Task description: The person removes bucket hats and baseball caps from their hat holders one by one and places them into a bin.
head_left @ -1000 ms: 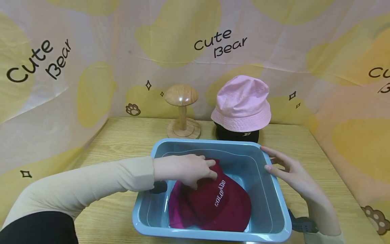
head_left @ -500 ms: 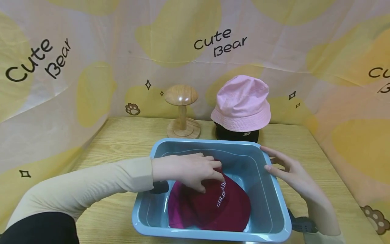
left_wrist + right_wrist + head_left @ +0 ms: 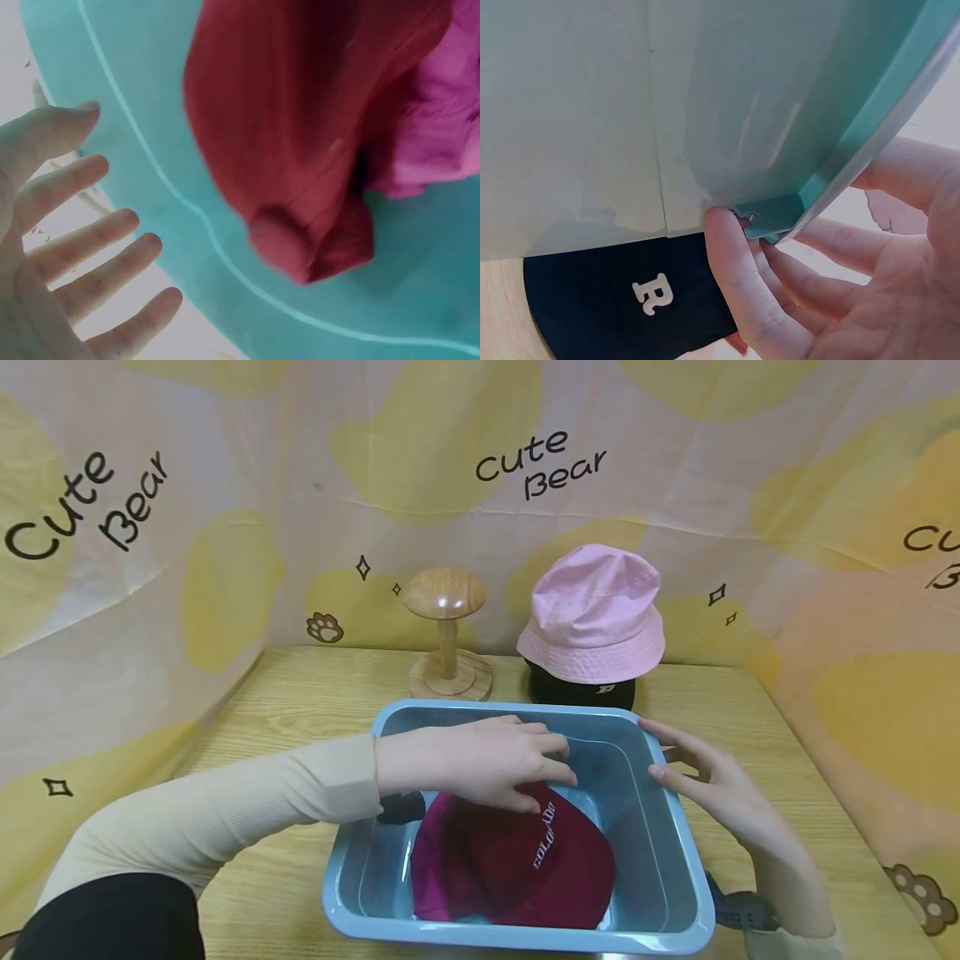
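Inside a blue plastic basin point(image 3: 517, 935) lies a dark red cap point(image 3: 555, 885) lettered "COLORADO". Magenta fabric point(image 3: 433, 881) shows beside and under it, its kind partly hidden. My left hand point(image 3: 487, 764) hovers over the cap's far side, fingers spread and holding nothing; in the left wrist view the left hand point(image 3: 67, 255) is apart from the cap point(image 3: 285, 112). At the basin's right back corner, my right hand point(image 3: 708, 777) grips the rim. The right wrist view shows the right hand's fingers point(image 3: 742, 285) curled under that rim.
Behind the basin stands a wooden mushroom-shaped hat stand point(image 3: 446, 602). To its right, a pink bucket hat point(image 3: 592, 618) sits over a black cap point(image 3: 581, 692) bearing a letter. Printed cloth point(image 3: 420, 452) hangs around the wooden table point(image 3: 300, 693).
My left hand has risen off the cap and shifted slightly right and away from me, its fingers opening. The cap stays in the basin. My right hand holds its place.
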Demonstrator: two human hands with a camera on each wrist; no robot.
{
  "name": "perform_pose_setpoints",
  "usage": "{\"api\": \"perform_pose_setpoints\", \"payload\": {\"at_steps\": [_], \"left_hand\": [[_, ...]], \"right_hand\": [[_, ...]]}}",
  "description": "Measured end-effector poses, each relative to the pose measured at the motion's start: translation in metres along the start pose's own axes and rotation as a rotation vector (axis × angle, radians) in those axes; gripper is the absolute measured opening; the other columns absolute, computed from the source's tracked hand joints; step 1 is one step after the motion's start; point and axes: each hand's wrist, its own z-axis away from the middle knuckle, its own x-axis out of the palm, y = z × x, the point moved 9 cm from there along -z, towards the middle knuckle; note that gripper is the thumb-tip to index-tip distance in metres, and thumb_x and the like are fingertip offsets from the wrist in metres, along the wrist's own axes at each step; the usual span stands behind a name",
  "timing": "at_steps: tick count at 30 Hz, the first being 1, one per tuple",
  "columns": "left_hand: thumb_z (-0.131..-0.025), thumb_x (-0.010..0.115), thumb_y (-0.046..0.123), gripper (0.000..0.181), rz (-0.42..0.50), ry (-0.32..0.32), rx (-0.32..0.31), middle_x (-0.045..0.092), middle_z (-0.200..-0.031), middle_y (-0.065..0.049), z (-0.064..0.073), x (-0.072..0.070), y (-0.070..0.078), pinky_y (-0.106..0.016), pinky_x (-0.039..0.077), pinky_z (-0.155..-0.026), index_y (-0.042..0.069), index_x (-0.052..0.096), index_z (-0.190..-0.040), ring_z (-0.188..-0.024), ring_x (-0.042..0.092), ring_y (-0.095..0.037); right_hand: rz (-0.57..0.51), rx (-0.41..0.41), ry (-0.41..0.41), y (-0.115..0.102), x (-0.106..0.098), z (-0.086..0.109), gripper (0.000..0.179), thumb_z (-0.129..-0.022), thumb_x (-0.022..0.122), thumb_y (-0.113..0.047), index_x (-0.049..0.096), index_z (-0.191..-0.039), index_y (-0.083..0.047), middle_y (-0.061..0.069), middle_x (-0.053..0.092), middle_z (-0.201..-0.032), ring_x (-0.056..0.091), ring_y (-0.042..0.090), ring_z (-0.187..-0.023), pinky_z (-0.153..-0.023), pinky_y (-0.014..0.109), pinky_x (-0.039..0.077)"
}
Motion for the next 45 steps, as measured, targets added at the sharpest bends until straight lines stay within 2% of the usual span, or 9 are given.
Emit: {"api": "perform_pose_setpoints", "payload": {"at_steps": [9, 13, 16, 23, 27, 31, 35, 41, 45], "left_hand": [[-0.091, 0.063, 0.035, 0.039, 0.036, 0.199, 0.0, 0.057, -0.125, 0.003, -0.003, -0.042, -0.01, -0.028, 0.05, -0.086, 0.024, 0.059, -0.129, -0.107, 0.056, -0.013], [-0.092, 0.062, 0.034, 0.037, 0.033, 0.276, -0.013, 0.058, -0.122, 0.003, -0.006, -0.057, -0.014, -0.028, 0.05, -0.089, 0.023, 0.06, -0.127, -0.108, 0.057, -0.013], [-0.092, 0.061, 0.034, 0.035, 0.034, 0.32, -0.033, 0.058, -0.12, 0.004, -0.007, -0.066, -0.017, -0.027, 0.051, -0.086, 0.023, 0.06, -0.126, -0.106, 0.057, -0.011], [-0.093, 0.059, 0.032, 0.032, 0.066, 0.395, -0.14, 0.058, -0.118, 0.007, -0.013, -0.083, -0.034, -0.028, 0.052, -0.083, 0.024, 0.061, -0.124, -0.106, 0.056, -0.008], [-0.093, 0.059, 0.032, 0.036, 0.124, 0.429, -0.221, 0.058, -0.123, 0.007, -0.019, -0.091, -0.05, -0.03, 0.053, -0.081, 0.025, 0.058, -0.129, -0.103, 0.058, -0.008], [-0.093, 0.058, 0.032, 0.04, 0.158, 0.465, -0.284, 0.056, -0.128, 0.005, -0.027, -0.1, -0.068, -0.031, 0.053, -0.074, 0.024, 0.056, -0.132, -0.092, 0.061, -0.01], [-0.093, 0.057, 0.029, 0.038, 0.161, 0.504, -0.32, 0.056, -0.127, 0.005, -0.036, -0.107, -0.083, -0.032, 0.053, -0.073, 0.023, 0.058, -0.13, -0.098, 0.058, -0.01], [-0.092, 0.058, 0.029, 0.039, 0.188, 0.535, -0.365, 0.055, -0.131, 0.004, -0.047, -0.111, -0.102, -0.035, 0.052, -0.083, 0.024, 0.057, -0.131, -0.118, 0.052, -0.014], [-0.093, 0.057, 0.03, 0.039, 0.21, 0.555, -0.408, 0.053, -0.132, 0.005, -0.053, -0.111, -0.113, -0.032, 0.051, -0.083, 0.024, 0.056, -0.131, -0.116, 0.053, -0.012]], "right_hand": [[-0.006, -0.001, -0.006, 0.0, 0.0, 0.0, 0.053, -0.096, 0.057, -0.017, 0.041, -0.146, -0.021, -0.005, 0.055, -0.133, 0.054, 0.002, -0.106, -0.081, 0.025, 0.05], [-0.017, -0.005, -0.011, 0.0, 0.001, 0.0, 0.053, -0.096, 0.057, -0.016, 0.041, -0.146, -0.021, -0.005, 0.055, -0.133, 0.055, 0.002, -0.106, -0.081, 0.024, 0.05], [-0.028, -0.011, -0.017, -0.001, 0.001, 0.0, 0.053, -0.096, 0.057, -0.015, 0.041, -0.146, -0.021, -0.003, 0.055, -0.133, 0.055, 0.003, -0.106, -0.08, 0.024, 0.05], [-0.033, -0.008, -0.02, 0.0, 0.002, 0.0, 0.053, -0.096, 0.057, -0.016, 0.04, -0.147, -0.02, -0.003, 0.055, -0.133, 0.055, 0.003, -0.106, -0.08, 0.025, 0.05], [-0.031, -0.006, -0.014, 0.0, 0.001, 0.0, 0.053, -0.096, 0.057, -0.016, 0.04, -0.147, -0.02, -0.003, 0.055, -0.134, 0.055, 0.003, -0.106, -0.08, 0.025, 0.051], [-0.018, 0.004, -0.003, 0.001, -0.001, 0.001, 0.054, -0.096, 0.057, -0.017, 0.04, -0.147, -0.02, -0.007, 0.054, -0.133, 0.054, 0.002, -0.105, -0.08, 0.025, 0.051], [-0.014, 0.003, 0.002, 0.001, -0.002, 0.001, 0.054, -0.096, 0.057, -0.017, 0.04, -0.147, -0.02, -0.008, 0.054, -0.133, 0.054, 0.002, -0.105, -0.08, 0.025, 0.051], [-0.014, -0.008, 0.003, 0.002, -0.001, 0.0, 0.054, -0.095, 0.058, -0.016, 0.041, -0.146, -0.02, -0.01, 0.055, -0.132, 0.054, 0.002, -0.105, -0.079, 0.024, 0.051], [-0.023, -0.01, 0.0, 0.003, -0.001, 0.0, 0.054, -0.095, 0.058, -0.015, 0.041, -0.146, -0.019, -0.012, 0.055, -0.131, 0.054, 0.001, -0.105, -0.079, 0.023, 0.051]]}}
